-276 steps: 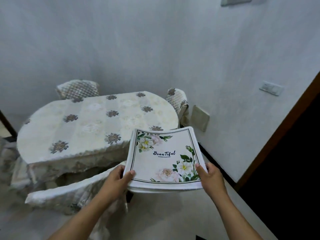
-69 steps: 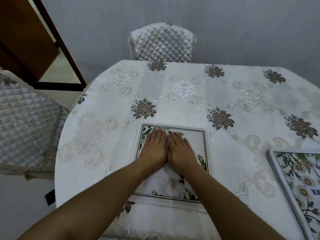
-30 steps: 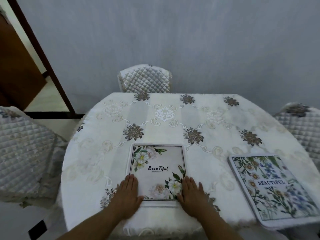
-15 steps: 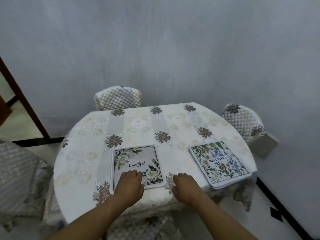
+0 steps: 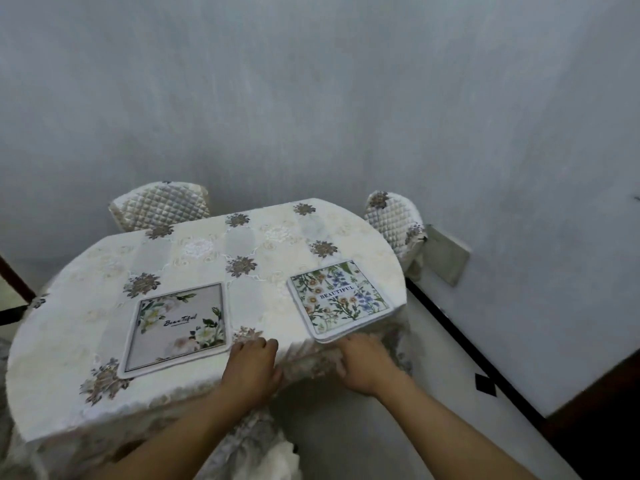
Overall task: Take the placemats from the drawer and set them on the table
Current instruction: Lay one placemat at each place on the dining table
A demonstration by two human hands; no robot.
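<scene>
**Two placemat spots on the table, both hands at the near edge**

Your left hand point(image 5: 252, 367) lies palm down at the table's near edge, lower centre of the frame, fingers close together and curled slightly over the cloth, gripping nothing. Its fingertips sit just right of the white-flower placemat point(image 5: 178, 325), which lies flat at centre left, apart from the hand. Your right hand point(image 5: 363, 363) rests to the right of it, fingers loosely curved at the edge just under the near corner of the placemat stack point(image 5: 341, 299); whether it touches the stack, you cannot tell. That stack, topped by a mat with blue and orange flowers, sits at centre right, its near corner reaching the table point(image 5: 86, 341) rim.

Around you: a quilted chair point(image 5: 161, 206) stands behind the table at upper left, a second quilted chair point(image 5: 394, 220) at the right end beside a grey wall panel point(image 5: 446, 259). A covered seat point(image 5: 259, 452) fills the bottom centre, between your forearms. A dark door frame point(image 5: 14, 282) shows at the far left edge.
</scene>
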